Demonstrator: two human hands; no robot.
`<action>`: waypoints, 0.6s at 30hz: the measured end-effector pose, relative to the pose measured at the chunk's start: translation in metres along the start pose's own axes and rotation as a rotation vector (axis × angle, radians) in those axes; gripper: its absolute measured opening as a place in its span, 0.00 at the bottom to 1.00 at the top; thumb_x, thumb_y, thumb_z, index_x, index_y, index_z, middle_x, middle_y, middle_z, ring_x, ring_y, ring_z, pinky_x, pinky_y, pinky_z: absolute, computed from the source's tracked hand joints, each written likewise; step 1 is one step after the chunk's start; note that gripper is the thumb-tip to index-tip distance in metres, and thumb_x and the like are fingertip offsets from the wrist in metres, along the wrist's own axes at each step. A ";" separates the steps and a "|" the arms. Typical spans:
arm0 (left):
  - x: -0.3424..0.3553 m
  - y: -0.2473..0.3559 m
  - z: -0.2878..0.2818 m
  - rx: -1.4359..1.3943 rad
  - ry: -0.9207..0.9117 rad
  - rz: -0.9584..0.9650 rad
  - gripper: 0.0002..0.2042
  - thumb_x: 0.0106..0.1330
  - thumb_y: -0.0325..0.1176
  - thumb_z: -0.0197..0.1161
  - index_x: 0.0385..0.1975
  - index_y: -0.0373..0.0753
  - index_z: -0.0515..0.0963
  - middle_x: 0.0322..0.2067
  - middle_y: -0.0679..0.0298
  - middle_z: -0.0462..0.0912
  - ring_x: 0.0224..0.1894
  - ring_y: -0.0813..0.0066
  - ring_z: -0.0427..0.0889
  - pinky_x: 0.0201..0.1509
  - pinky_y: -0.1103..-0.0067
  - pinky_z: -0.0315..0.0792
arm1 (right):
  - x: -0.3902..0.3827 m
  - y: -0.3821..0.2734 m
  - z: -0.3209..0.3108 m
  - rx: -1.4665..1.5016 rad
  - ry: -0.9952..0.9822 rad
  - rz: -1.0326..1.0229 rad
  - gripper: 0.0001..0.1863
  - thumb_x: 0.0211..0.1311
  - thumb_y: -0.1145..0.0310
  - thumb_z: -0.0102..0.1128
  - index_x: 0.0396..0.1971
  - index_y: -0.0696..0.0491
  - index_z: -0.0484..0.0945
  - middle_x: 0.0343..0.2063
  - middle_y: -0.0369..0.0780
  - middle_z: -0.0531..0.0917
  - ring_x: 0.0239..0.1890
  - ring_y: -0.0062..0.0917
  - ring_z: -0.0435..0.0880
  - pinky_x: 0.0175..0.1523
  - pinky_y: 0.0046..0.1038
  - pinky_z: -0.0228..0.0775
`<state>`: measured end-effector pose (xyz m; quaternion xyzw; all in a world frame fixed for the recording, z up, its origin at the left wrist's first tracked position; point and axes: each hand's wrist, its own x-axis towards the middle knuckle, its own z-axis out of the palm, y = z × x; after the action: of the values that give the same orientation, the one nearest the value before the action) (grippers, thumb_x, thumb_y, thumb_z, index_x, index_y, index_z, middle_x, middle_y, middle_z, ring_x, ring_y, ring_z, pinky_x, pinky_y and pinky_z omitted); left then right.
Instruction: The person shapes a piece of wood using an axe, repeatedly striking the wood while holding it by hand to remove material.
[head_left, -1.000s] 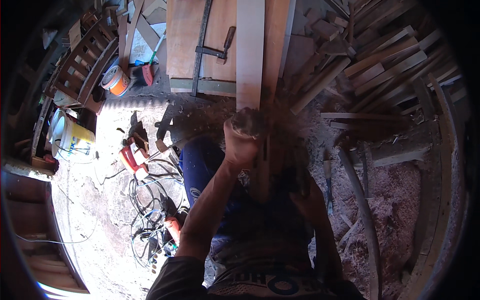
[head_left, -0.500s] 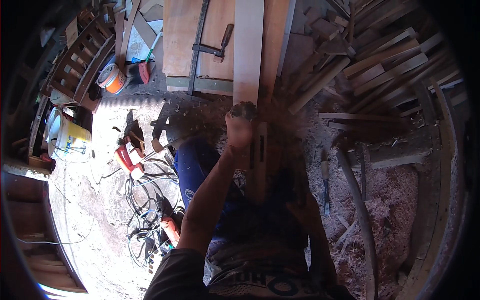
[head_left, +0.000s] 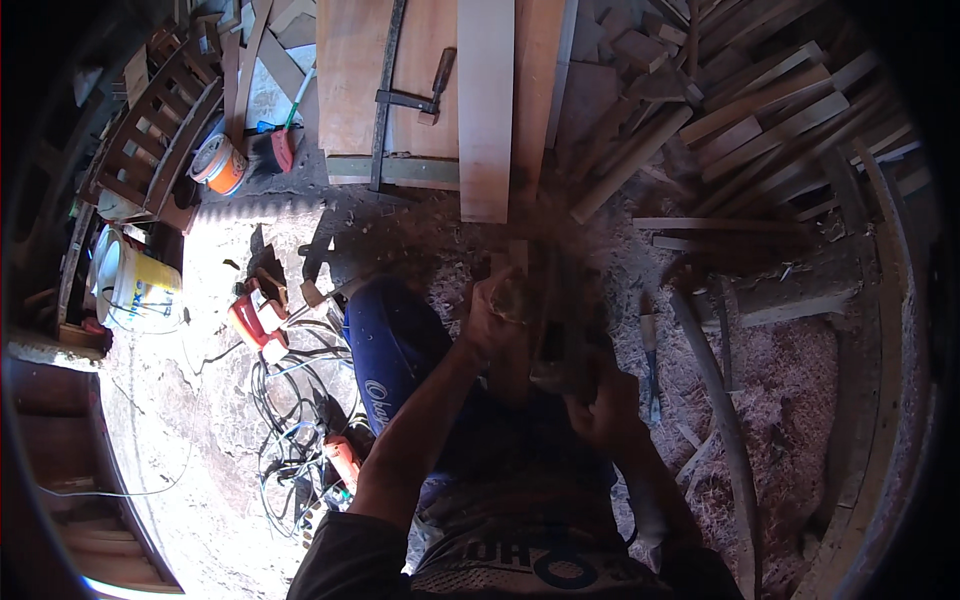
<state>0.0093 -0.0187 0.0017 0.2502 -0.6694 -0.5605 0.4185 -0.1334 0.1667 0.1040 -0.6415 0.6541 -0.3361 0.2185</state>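
In the shade between my knees stands a piece of wood, only partly visible under my hands. My left hand is closed over it, curled around a rounded brownish thing too dim to name. Beside it, my right hand grips the near right side of a dark block-like tool with a dark opening in its top. Its exact kind is lost in shadow. Beyond my hands lies a long pale board, its near end above the shavings.
A bar clamp lies on wide panels ahead. Offcuts pile at far right; a wooden-handled chisel lies in shavings. At left are tangled cables, an orange power tool, a red one and buckets.
My left hand has drawn back from the board's near end toward my body. My right hand has come up into clearer view with the dark block-like tool.
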 end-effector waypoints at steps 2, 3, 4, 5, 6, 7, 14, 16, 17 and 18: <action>-0.008 -0.015 0.002 -0.263 -0.016 -0.068 0.12 0.56 0.23 0.66 0.42 0.36 0.80 0.36 0.65 0.85 0.36 0.78 0.83 0.41 0.80 0.77 | 0.014 -0.008 -0.008 -0.179 -0.060 -0.118 0.35 0.48 0.73 0.70 0.59 0.55 0.67 0.36 0.47 0.81 0.38 0.42 0.85 0.39 0.39 0.77; -0.010 -0.023 0.003 -0.356 -0.015 -0.070 0.13 0.57 0.23 0.66 0.42 0.37 0.79 0.37 0.64 0.85 0.37 0.78 0.83 0.42 0.80 0.77 | 0.022 -0.012 -0.008 -0.249 -0.108 -0.106 0.36 0.47 0.74 0.69 0.59 0.54 0.67 0.37 0.46 0.81 0.38 0.41 0.85 0.40 0.39 0.77; -0.012 -0.030 0.005 -0.450 -0.015 -0.072 0.13 0.57 0.24 0.66 0.42 0.37 0.79 0.38 0.64 0.84 0.38 0.77 0.83 0.42 0.81 0.77 | 0.029 -0.015 -0.008 -0.331 -0.116 -0.107 0.36 0.46 0.74 0.69 0.60 0.54 0.67 0.37 0.46 0.80 0.39 0.40 0.85 0.40 0.39 0.77; -0.013 -0.036 0.007 -0.572 0.070 -0.188 0.13 0.57 0.24 0.66 0.43 0.37 0.78 0.38 0.65 0.84 0.38 0.77 0.83 0.42 0.81 0.77 | 0.036 -0.017 -0.008 -0.387 -0.129 -0.135 0.36 0.46 0.74 0.69 0.60 0.53 0.67 0.38 0.46 0.80 0.39 0.39 0.85 0.41 0.39 0.77; -0.009 -0.043 0.010 -0.648 0.139 -0.257 0.13 0.57 0.25 0.66 0.43 0.37 0.78 0.38 0.65 0.84 0.38 0.77 0.83 0.42 0.81 0.77 | 0.043 -0.018 -0.008 -0.391 -0.124 -0.098 0.35 0.49 0.74 0.67 0.60 0.54 0.66 0.39 0.48 0.81 0.38 0.41 0.85 0.40 0.40 0.77; -0.005 -0.048 0.012 -0.668 0.210 -0.364 0.13 0.57 0.25 0.67 0.43 0.37 0.78 0.38 0.65 0.84 0.38 0.77 0.83 0.42 0.80 0.77 | 0.050 -0.017 -0.007 -0.366 -0.121 -0.091 0.34 0.51 0.74 0.65 0.60 0.55 0.65 0.40 0.50 0.81 0.36 0.44 0.85 0.39 0.42 0.78; 0.120 -0.081 -0.019 -0.070 0.143 -0.017 0.15 0.58 0.29 0.69 0.45 0.38 0.78 0.39 0.65 0.83 0.39 0.76 0.83 0.42 0.79 0.77 | 0.121 -0.015 -0.021 -0.269 0.007 -0.189 0.27 0.59 0.71 0.61 0.59 0.55 0.65 0.35 0.54 0.82 0.38 0.53 0.83 0.41 0.48 0.75; 0.156 -0.086 -0.039 -0.005 0.044 -0.125 0.16 0.58 0.30 0.69 0.46 0.38 0.77 0.39 0.65 0.83 0.39 0.75 0.83 0.42 0.79 0.77 | 0.144 -0.021 -0.018 -0.272 0.008 -0.140 0.27 0.59 0.71 0.61 0.59 0.54 0.65 0.33 0.54 0.82 0.38 0.53 0.83 0.42 0.49 0.74; 0.160 -0.086 -0.038 0.033 0.021 -0.169 0.16 0.58 0.30 0.70 0.46 0.38 0.77 0.39 0.65 0.83 0.39 0.75 0.83 0.42 0.79 0.77 | 0.160 -0.022 -0.023 -0.291 0.025 -0.154 0.27 0.59 0.70 0.61 0.59 0.54 0.65 0.33 0.54 0.83 0.39 0.53 0.83 0.42 0.49 0.74; 0.157 -0.086 -0.031 0.102 0.090 -0.019 0.16 0.58 0.30 0.70 0.46 0.38 0.77 0.39 0.65 0.83 0.39 0.75 0.83 0.42 0.79 0.77 | 0.165 -0.021 -0.026 -0.305 0.011 -0.153 0.26 0.57 0.72 0.61 0.56 0.54 0.66 0.35 0.53 0.82 0.39 0.52 0.83 0.42 0.49 0.75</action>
<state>-0.0588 -0.1824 -0.0362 0.3024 -0.6752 -0.5178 0.4295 -0.1507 0.0087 0.1610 -0.7132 0.6481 -0.2521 0.0886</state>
